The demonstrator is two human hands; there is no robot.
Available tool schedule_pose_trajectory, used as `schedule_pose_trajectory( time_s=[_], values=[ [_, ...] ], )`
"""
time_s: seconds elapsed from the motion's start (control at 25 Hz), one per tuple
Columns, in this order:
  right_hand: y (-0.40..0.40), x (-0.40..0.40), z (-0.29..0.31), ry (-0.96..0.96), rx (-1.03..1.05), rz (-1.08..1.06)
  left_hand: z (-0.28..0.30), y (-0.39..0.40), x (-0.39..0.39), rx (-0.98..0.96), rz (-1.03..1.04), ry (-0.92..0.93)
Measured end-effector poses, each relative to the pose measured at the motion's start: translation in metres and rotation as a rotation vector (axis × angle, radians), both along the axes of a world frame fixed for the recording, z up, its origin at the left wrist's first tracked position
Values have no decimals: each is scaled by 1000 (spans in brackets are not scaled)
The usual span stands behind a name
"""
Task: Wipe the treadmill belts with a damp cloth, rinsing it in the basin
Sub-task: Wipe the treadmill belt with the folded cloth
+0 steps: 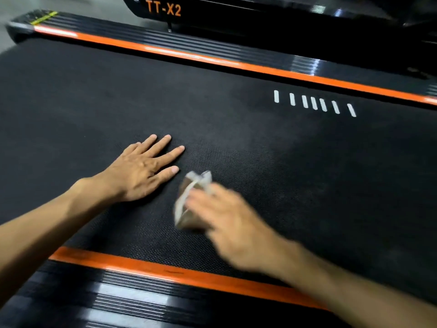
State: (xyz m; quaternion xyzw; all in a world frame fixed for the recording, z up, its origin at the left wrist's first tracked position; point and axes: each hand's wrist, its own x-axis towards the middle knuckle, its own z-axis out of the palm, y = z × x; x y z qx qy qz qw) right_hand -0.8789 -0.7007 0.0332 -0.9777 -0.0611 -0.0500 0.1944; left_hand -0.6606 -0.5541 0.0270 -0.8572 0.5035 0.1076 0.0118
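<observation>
A black textured treadmill belt (236,129) fills most of the head view. My left hand (142,169) lies flat on the belt with its fingers spread and straight. My right hand (224,221), blurred by motion, holds a small crumpled brownish-white cloth (189,202) down against the belt just right of my left hand. The cloth sticks out past my right fingers toward the left. The basin is not in view.
Orange-edged side rails run along the belt: the far rail (212,59) and the near rail (165,273) with ribbed black foot strips. Several white dashes (314,102) mark the belt at the right. Behind stands another black treadmill marked TT-X2 (163,8).
</observation>
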Motion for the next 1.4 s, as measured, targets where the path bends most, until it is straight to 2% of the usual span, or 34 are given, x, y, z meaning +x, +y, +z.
schedule_pose_trajectory(
  time_s=[0.12,0.2,0.24,0.32,0.4,0.44,0.52,0.6,0.68,0.76,0.84,0.92,1.0,1.12,1.2,1.28,1.32,1.4],
  values=[
    [26,-2,7,119,74,293,4,0,4,-17,-33,-13],
    [-9,15,5,82,6,295,6,4,11,-12,-49,8],
    [-36,25,2,64,-12,199,8,5,13,-12,-46,36],
    [-107,40,1,-21,30,-133,13,5,16,1,-52,66],
    [-166,45,8,17,45,-461,14,7,16,31,-48,7],
    [-181,45,8,36,56,-554,15,6,16,54,-31,-39],
    [-168,52,6,-5,81,-573,20,4,15,108,34,-76],
    [-112,56,1,-49,56,-408,24,3,15,149,91,8],
    [-44,45,0,-43,14,-141,24,3,16,159,108,83],
    [13,23,1,0,-20,121,23,3,14,138,103,82],
    [31,13,6,84,-16,333,22,5,14,130,104,52],
    [5,20,9,97,-36,406,21,3,12,144,117,48],
    [-44,32,6,92,-45,219,21,3,10,159,125,49],
    [-136,33,11,79,60,-315,18,4,9,132,143,39],
    [-176,22,11,57,111,-542,16,5,9,112,153,27],
    [-168,22,7,20,142,-582,15,3,7,115,152,13],
    [-145,24,4,27,182,-508,15,2,7,115,151,8],
    [-75,20,0,41,198,-205,15,2,6,109,158,-3]
  ],
)
